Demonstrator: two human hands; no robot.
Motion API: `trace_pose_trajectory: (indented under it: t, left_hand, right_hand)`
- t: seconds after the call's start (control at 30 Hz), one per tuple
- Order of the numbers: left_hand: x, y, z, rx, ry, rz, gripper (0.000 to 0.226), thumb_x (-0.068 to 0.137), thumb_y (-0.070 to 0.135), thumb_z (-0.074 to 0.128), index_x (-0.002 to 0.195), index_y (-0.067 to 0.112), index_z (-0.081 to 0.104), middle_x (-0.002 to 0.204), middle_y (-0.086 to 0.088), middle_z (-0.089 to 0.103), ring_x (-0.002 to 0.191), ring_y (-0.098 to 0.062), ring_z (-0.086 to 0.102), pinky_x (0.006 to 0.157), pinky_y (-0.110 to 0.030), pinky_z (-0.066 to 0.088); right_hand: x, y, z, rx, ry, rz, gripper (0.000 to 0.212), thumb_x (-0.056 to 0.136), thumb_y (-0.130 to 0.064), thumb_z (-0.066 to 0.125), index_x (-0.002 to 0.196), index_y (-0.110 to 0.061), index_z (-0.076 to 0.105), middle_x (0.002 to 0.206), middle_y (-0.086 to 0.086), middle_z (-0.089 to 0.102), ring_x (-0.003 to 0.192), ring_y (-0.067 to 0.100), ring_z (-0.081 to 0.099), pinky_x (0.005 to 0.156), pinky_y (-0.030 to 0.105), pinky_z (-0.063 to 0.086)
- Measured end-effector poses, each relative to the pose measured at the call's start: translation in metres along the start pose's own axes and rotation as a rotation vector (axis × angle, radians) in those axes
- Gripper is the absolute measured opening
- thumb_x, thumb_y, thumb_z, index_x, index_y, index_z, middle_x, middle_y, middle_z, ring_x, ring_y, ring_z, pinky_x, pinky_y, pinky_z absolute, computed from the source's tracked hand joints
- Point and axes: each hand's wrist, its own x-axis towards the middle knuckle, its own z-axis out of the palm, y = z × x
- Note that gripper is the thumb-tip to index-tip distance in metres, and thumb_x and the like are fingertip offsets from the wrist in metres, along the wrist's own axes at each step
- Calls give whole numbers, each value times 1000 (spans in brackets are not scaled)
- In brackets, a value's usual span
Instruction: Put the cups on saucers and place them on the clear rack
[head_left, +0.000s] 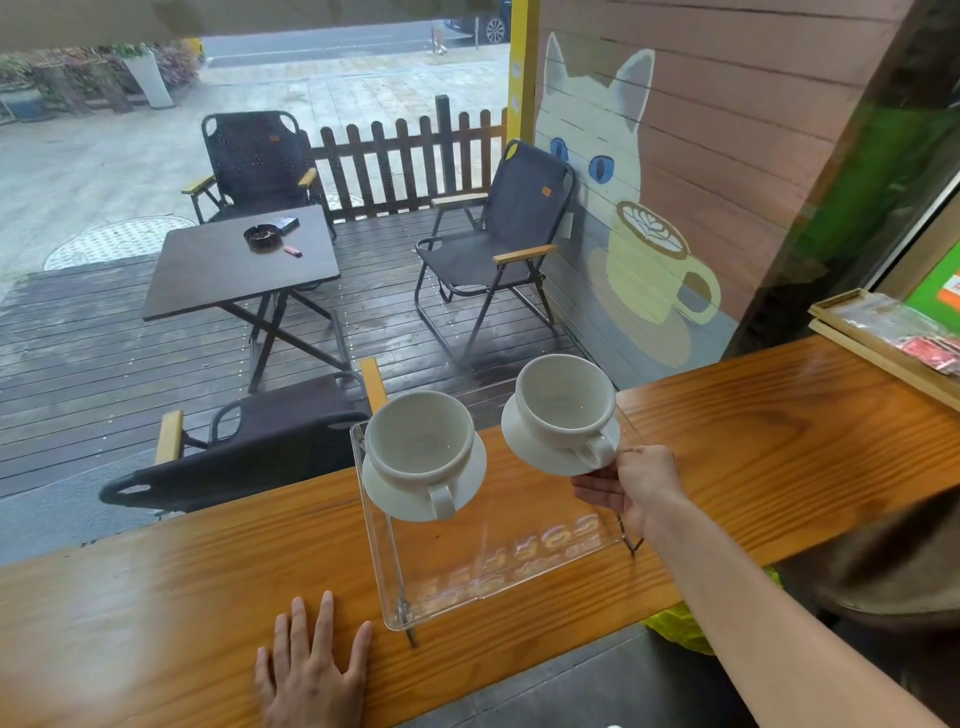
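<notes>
Two white cups stand on white saucers on top of the clear rack (498, 571), which sits on the wooden counter. The left cup (421, 441) rests on its saucer (470, 480) near the rack's far left corner, handle toward me. The right cup (563, 397) sits on its saucer (545, 457) at the rack's far right. My right hand (631, 486) pinches the near edge of that right saucer beside the cup's handle. My left hand (311, 670) lies flat on the counter, fingers spread, to the left of the rack.
The wooden counter (156, 597) runs left to right along a window. A wooden frame with packets (893, 338) lies at the far right. Outside are folding chairs (498, 234) and a dark table (239, 265) on a wet deck.
</notes>
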Motion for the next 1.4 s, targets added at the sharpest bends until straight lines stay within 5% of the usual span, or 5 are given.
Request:
trace_pose_trajectory:
  t: [0.1,0.2,0.3,0.73,1.4]
  left_hand:
    - [0,1,0,7,-8,-1,131,39,84,-31,143,32,31,157,-2,24,145,-20,20,118,-39,7]
    - [-3,-2,1,41,-38,-6,79,78,77,12,145,36,23,159,1,17,146,-18,14,119,-39,7]
    - [2,-3,6,27,-33,-10,66,86,64,33,145,37,21,160,3,15,147,-16,13,119,-38,5]
    - [6,-11,18,9,6,-3,64,84,62,42,142,36,30,157,2,24,145,-17,19,118,-38,5]
    - [14,-24,23,78,-114,54,69,87,65,21,147,36,3,161,2,-1,147,-17,-4,119,-40,-4]
  right_hand:
    - [-1,-4,-3,-42,-22,3,15,89,5,48,94,9,61,67,22,66,56,30,67,44,34,58]
    - [-2,-5,-4,-39,-41,10,16,90,6,47,95,10,62,69,23,66,58,30,67,45,34,59]
    - [-3,-4,-2,17,-42,16,20,92,8,42,102,13,58,72,25,65,59,32,66,39,31,56]
    - [0,4,2,83,-42,-1,27,93,10,39,115,15,53,84,27,66,61,30,69,42,30,56]
    - [-15,-4,-22,-119,-154,-15,20,94,-2,43,110,3,53,90,24,65,74,33,69,55,36,58]
